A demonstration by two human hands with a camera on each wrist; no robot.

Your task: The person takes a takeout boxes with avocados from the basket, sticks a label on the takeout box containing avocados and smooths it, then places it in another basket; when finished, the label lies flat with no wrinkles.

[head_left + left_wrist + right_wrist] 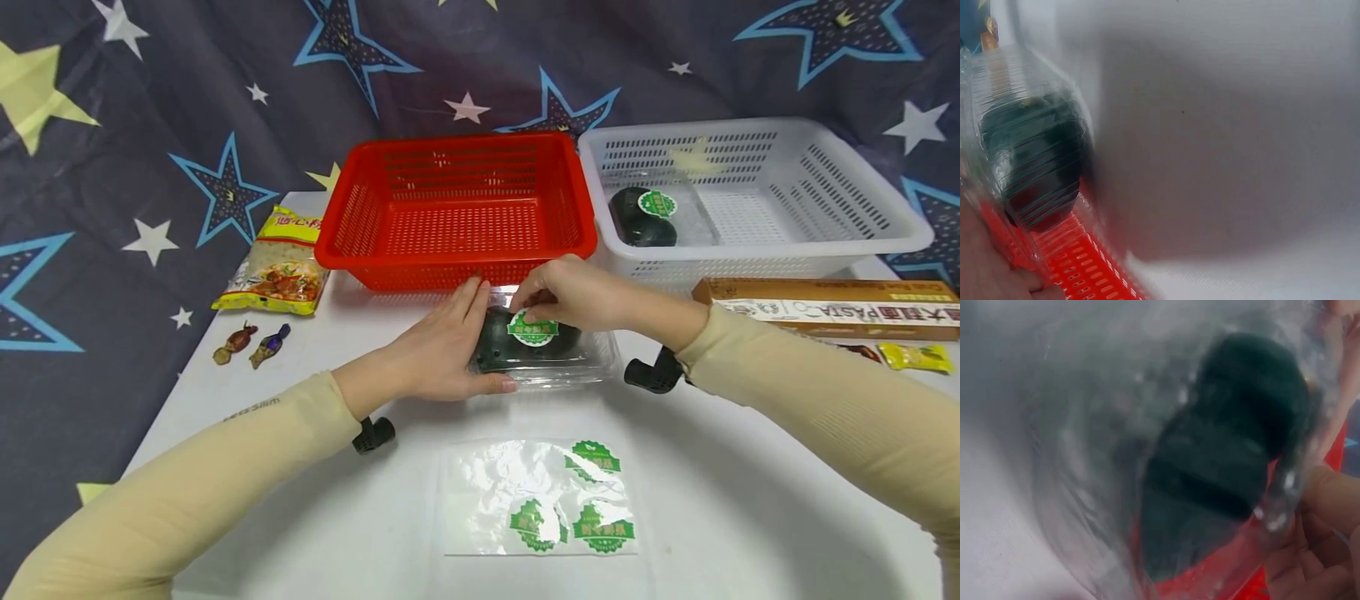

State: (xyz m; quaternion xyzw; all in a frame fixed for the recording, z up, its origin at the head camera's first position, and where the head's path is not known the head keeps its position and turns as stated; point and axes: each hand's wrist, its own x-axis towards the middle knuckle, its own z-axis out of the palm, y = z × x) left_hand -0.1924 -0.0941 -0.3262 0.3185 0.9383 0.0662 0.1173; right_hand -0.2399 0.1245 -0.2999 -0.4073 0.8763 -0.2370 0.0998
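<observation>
A clear plastic clamshell box [600, 358] with dark green rounded produce [498, 342] inside lies on the table, in front of the red basket. My left hand [442, 342] rests along its left end, fingers straight toward the back and thumb at the front. Over the lid, my right hand [573, 292] pinches the upper edge of a round green-and-white sticker [534, 330] with curled fingers. The sticker overlaps the lid in the head view. Nearer the front lies a clear sheet [480, 500] bearing three green stickers [603, 527].
Behind the box stands a red basket [457, 275]. A white basket [757, 250] at the right holds another box with a stickered lid [657, 203]. A yellow food bag [277, 267] and two wrapped candies [270, 346] lie left; a pasta box [832, 310] and yellow packet [915, 357] lie right.
</observation>
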